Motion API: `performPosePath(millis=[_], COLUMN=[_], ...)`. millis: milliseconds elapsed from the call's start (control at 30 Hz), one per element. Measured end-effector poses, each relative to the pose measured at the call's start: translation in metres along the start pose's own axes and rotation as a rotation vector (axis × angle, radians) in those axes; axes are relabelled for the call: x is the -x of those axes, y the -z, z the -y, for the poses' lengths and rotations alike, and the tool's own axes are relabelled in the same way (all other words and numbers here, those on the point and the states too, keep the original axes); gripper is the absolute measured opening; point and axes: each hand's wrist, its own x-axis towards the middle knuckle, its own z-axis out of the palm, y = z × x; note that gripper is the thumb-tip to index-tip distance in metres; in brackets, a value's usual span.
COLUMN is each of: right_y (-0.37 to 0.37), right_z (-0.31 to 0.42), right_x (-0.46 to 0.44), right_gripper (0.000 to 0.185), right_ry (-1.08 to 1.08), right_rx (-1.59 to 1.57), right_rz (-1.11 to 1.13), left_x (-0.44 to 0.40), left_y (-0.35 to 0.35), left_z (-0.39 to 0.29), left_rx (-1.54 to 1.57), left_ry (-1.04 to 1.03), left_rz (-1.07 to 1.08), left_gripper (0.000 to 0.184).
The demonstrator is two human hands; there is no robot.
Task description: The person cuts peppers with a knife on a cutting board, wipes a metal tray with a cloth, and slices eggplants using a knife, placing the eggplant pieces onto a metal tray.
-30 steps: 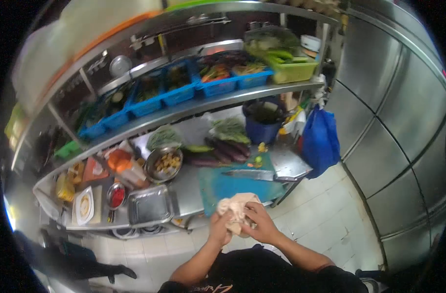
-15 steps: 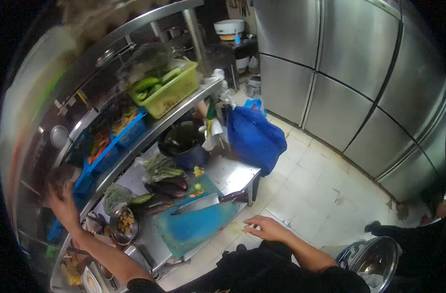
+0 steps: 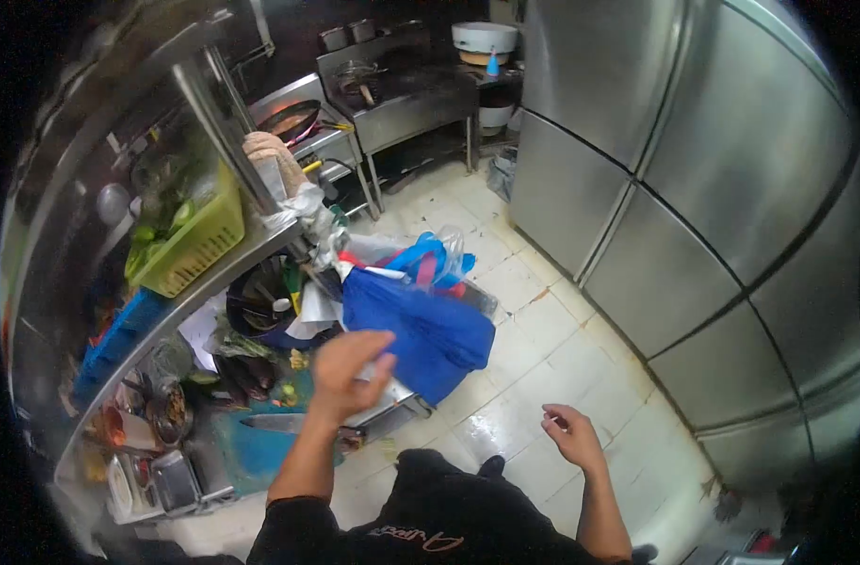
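Observation:
My left hand (image 3: 350, 372) is raised in front of a large blue bag (image 3: 421, 330) hanging at the table's end. Its fingers curve loosely with the thumb apart, and I see nothing in it. Over the tiled floor, my right hand (image 3: 573, 438) is also empty, its fingers half bent and apart. Behind my left forearm, a knife (image 3: 272, 423) lies on a blue-green cutting board (image 3: 246, 457), its handle partly hidden. Dark eggplants (image 3: 244, 379) and small chopped vegetable pieces (image 3: 288, 394) are beside the board.
A yellow-green basket (image 3: 199, 247) of green vegetables stands on the metal shelf. Below are a dark pot (image 3: 251, 325) and a metal bowl (image 3: 169, 424). A frying pan (image 3: 291, 121) sits on the stove at the back. Tall steel refrigerators (image 3: 581, 188) line the right.
My left hand has come away from the shelf at the left and swung right, in front of the blue bag. The view has turned right, bringing the stove into sight.

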Motion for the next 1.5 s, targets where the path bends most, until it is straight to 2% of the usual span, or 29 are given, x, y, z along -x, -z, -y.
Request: performPosePath(millis=[33, 133, 267, 300, 367, 400, 433, 467, 500, 533, 567, 600, 667, 700, 800, 867, 900, 967, 1033, 1067, 1100, 1133, 1167, 1233, 1300, 1367, 1433, 1500], right_y=[0.017, 0.045, 0.056, 0.057, 0.070, 0.073, 0.088, 0.116, 0.139, 0.152, 0.158, 0.166, 0.180, 0.187, 0.212, 0.229, 0.235, 0.235, 0.201, 0.168, 0.139, 0.106, 0.080, 0.015, -0.041, -0.103, -0.105, -0.134], right_z=[0.009, 0.013, -0.041, -0.080, -0.177, -0.275, -0.363, -0.450, -0.477, -0.465, -0.449, -0.440, -0.431, -0.429, -0.425, -0.418, -0.420, -0.412, -0.381, -0.350, -0.296, -0.210, -0.098, -0.025, 0.010, -0.017, 0.040, 0.027], right_x=[-0.022, -0.106, -0.227, -0.252, -0.274, -0.274, -0.255, -0.227, -0.186, -0.161, -0.157, -0.168, -0.218, -0.251, -0.371, -0.467, -0.523, -0.674, -0.824, -0.888, -0.931, -0.956, -0.936, -0.943, -0.926, -0.923, -0.882, -0.898], right_gripper=[0.032, 0.032, 0.033, 0.034, 0.031, 0.028, 0.026, 0.026, 0.027, 0.026, 0.025, 0.024, 0.024, 0.024, 0.025, 0.026, 0.027, 0.029, 0.032, 0.034, 0.042, 0.038, 0.035, 0.033, 0.030, 0.030, 0.035, 0.038], right_ry=[0.072, 0.169, 0.061, 0.044, 0.006, -0.143, -0.019, -0.463, 0.223, -0.258, -0.633, -0.760, -0.807, -0.801, -0.725, -0.635, -0.576, -0.295, -0.056, 0.008, 0.077, 0.178, 0.010, 0.279, 0.289, 0.418, 0.289, 0.250], right_rx=[0.104, 0.026, -0.066, -0.038, 0.291, 0.263, 0.392, 0.175, 0.595, 0.508, 0.423, 0.399, 0.399, 0.409, 0.485, 0.566, 0.621, 0.830, 0.867, 0.607, 0.353, 0.346, 0.199, 0.059, 0.101, 0.102, 0.359, 0.475], right_rz=[0.029, 0.105, 0.135, 0.132, 0.065, 0.047, 0.046, 0.232, 0.372, 0.511, 0.543, 0.555, 0.586, 0.604, 0.659, 0.698, 0.717, 0.735, 0.527, 0.270, 0.230, 0.288, 0.335, 0.496, 0.660, 0.892, 1.180, 1.328], left_x=[-0.002, -0.006, -0.024, -0.029, -0.046, -0.056, -0.069, -0.084, -0.100, -0.114, -0.128, -0.138, -0.155, -0.162, -0.178, -0.192, -0.199, -0.221, -0.215, -0.210, -0.205, -0.199, -0.196, -0.194, -0.191, -0.186, -0.207, -0.221], left_y=[-0.021, -0.074, -0.131, -0.149, -0.180, -0.195, -0.211, -0.224, -0.236, -0.245, -0.253, -0.262, -0.287, -0.299, -0.328, -0.343, -0.349, -0.366, -0.375, -0.378, -0.379, -0.380, -0.382, -0.381, -0.375, -0.379, -0.370, -0.362], left_z=[-0.007, -0.015, -0.006, 0.001, 0.019, 0.025, 0.032, 0.039, 0.045, 0.050, 0.055, 0.063, 0.083, 0.094, 0.121, 0.130, 0.132, 0.148, 0.159, 0.166, 0.171, 0.177, 0.186, 0.205, 0.228, 0.259, 0.281, 0.295], left_rx=[0.039, 0.175, 0.253, 0.301, 0.290, 0.289, 0.328, 0.337, 0.344, 0.351, 0.325, 0.322, 0.310, 0.227, 0.025, -0.022, -0.043, -0.082, -0.084, -0.087, -0.127, -0.164, -0.200, -0.234, -0.239, -0.219, -0.202, -0.231], left_ry=[0.015, 0.103, 0.228, 0.234, 0.281, 0.309, 0.288, 0.330, 0.372, 0.422, 0.429, 0.443, 0.458, 0.415, 0.627, 0.694, 0.719, 0.837, 0.921, 0.959, 0.992, 1.023, 1.052, 1.165, 1.266, 1.357, 1.417, 1.454], left_rz=[0.044, 0.132, 0.178, 0.137, 0.159, 0.163, 0.099, 0.134, 0.171, 0.217, 0.241, 0.242, 0.228, 0.134, 0.265, 0.281, 0.294, 0.347, 0.296, 0.266, 0.220, 0.174, 0.129, 0.097, 0.108, 0.124, 0.056, 0.023], left_gripper=[0.022, 0.022, 0.020, 0.019, 0.018, 0.018, 0.018, 0.019, 0.020, 0.021, 0.023, 0.024, 0.025, 0.022, 0.024, 0.029, 0.030, 0.034, 0.035, 0.035, 0.035, 0.035, 0.035, 0.035, 0.034, 0.034, 0.034, 0.036])
